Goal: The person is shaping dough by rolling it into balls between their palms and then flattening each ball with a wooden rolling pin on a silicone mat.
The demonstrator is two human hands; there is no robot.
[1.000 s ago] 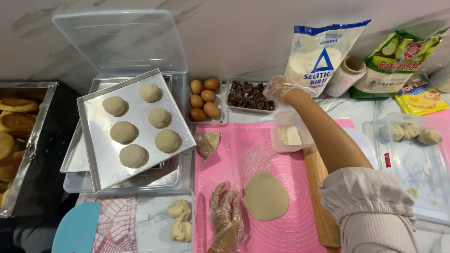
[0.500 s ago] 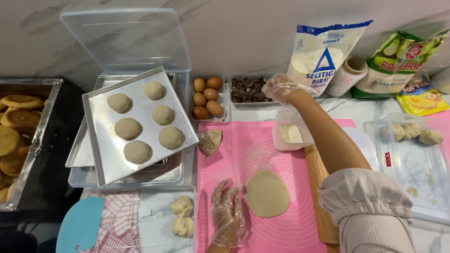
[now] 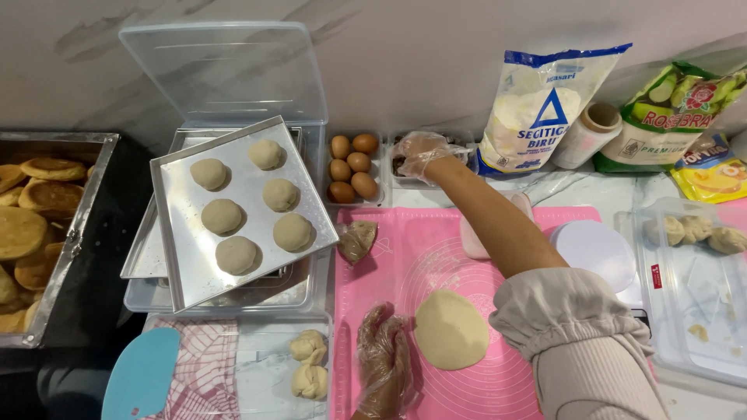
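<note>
Pale flattened dough round (image 3: 451,328) lies on the pink mat (image 3: 405,257), near its front edge.
The gloved left hand (image 3: 383,359) rests open just left of the round, steadying it; the gloved right hand (image 3: 424,150) reaches behind the mat into a small tub (image 3: 405,167), fingers curled, grip unclear.

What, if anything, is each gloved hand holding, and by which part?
The left hand lies flat on the pink silicone mat, holding nothing. The right hand reaches into the clear tub of dark pieces; whether it grips any cannot be told.
</note>
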